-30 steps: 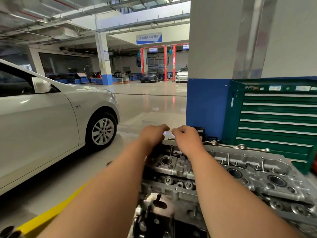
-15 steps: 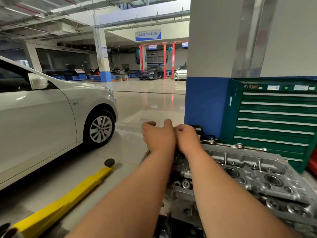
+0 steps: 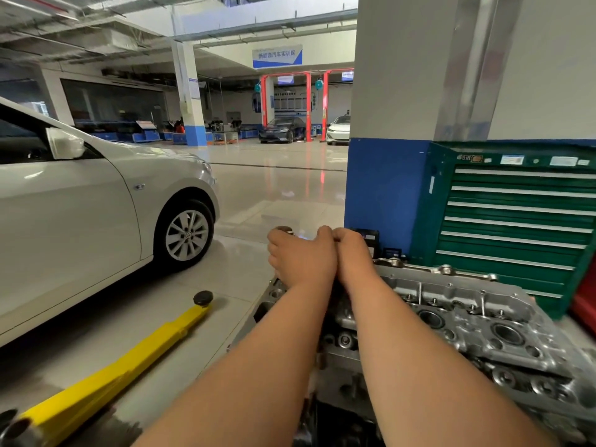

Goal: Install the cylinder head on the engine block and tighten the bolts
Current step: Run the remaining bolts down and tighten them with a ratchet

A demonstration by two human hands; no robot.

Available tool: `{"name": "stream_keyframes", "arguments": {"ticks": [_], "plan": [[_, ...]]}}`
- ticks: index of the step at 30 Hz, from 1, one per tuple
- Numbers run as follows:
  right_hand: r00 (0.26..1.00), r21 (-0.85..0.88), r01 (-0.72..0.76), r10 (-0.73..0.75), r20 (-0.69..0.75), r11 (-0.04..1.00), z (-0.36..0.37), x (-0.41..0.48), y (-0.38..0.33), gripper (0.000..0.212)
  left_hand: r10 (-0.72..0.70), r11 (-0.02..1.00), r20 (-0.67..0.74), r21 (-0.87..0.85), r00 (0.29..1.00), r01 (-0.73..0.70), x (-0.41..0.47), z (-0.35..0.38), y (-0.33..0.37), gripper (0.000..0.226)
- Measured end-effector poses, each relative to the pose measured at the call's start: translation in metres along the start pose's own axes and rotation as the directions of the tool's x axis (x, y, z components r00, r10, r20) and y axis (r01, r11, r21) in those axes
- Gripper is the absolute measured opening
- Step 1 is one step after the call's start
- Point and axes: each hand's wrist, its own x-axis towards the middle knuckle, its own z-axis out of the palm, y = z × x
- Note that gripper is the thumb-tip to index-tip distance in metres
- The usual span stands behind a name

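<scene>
White car [image 3: 80,221] fills the left side, cut off by the frame edge: only the door, mirror, fender and front wheel show. Blue-and-white pillar [image 3: 387,188] stands centre-right, top out of frame. Green tool cabinet [image 3: 516,221] is just beside the pillar, drawers shut, right part cut off, labels on top too small to read.

Cylinder head [image 3: 483,327], bare aluminium w/ round bores and studs, runs from centre to the btm-right corner. Its near end blurs out, and both forearms cover its left part. It sits on a dark engine block [image 3: 335,424] seen only between the arms; the joint and any bolts are hard to make out.

Yellow lift arm [image 3: 129,359] lies on the floor btm-left w/ a black round pad at its far end; its near end is cut off.

Both hands meet at the head's far-left end, touching side by side, backs to the camera. Left hand [image 3: 301,258] has fingers curled round a metal piece [image 3: 283,230]; only its round top pokes out, can't tell what it is. Right hand [image 3: 351,253] has fingers curled over and away, w/ whatever is under them hidden, so can't tell if it grips anything.
</scene>
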Motion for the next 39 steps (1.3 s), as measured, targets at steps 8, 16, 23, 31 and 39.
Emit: {"name": "stream_keyframes", "arguments": {"ticks": [8, 16, 23, 31, 39], "plan": [[0.999, -0.105, 0.032, -0.034, -0.018, 0.994, 0.001, 0.001, 0.004, 0.022, -0.213, 0.977, 0.430, 0.116, 0.877, 0.180, 0.045, -0.028, 0.017, 0.026], [1.000, -0.076, 0.011, -0.012, -0.020, 0.997, 0.003, 0.001, 0.001, 0.026, 0.043, 0.991, 0.288, 0.112, 0.957, -0.079, 0.035, -0.019, 0.004, 0.022], [0.999, -0.071, -0.043, 0.042, -0.023, 0.997, 0.002, 0.002, -0.002, 0.032, -0.047, 0.994, 0.129, 0.106, 0.990, 0.034, 0.025, -0.004, 0.009, 0.022], [0.999, -0.146, 0.030, -0.033, -0.016, 0.989, 0.002, 0.000, 0.001, 0.021, -0.099, 0.986, 0.631, -0.041, 0.770, 0.160, 0.060, -0.042, 0.015, 0.035], [1.000, -0.008, -0.018, 0.018, 0.017, 1.000, 0.000, 0.002, 0.000, 0.022, -0.057, 0.989, -0.067, -0.137, 0.996, 0.047, -0.003, 0.005, -0.001, 0.029]]}}
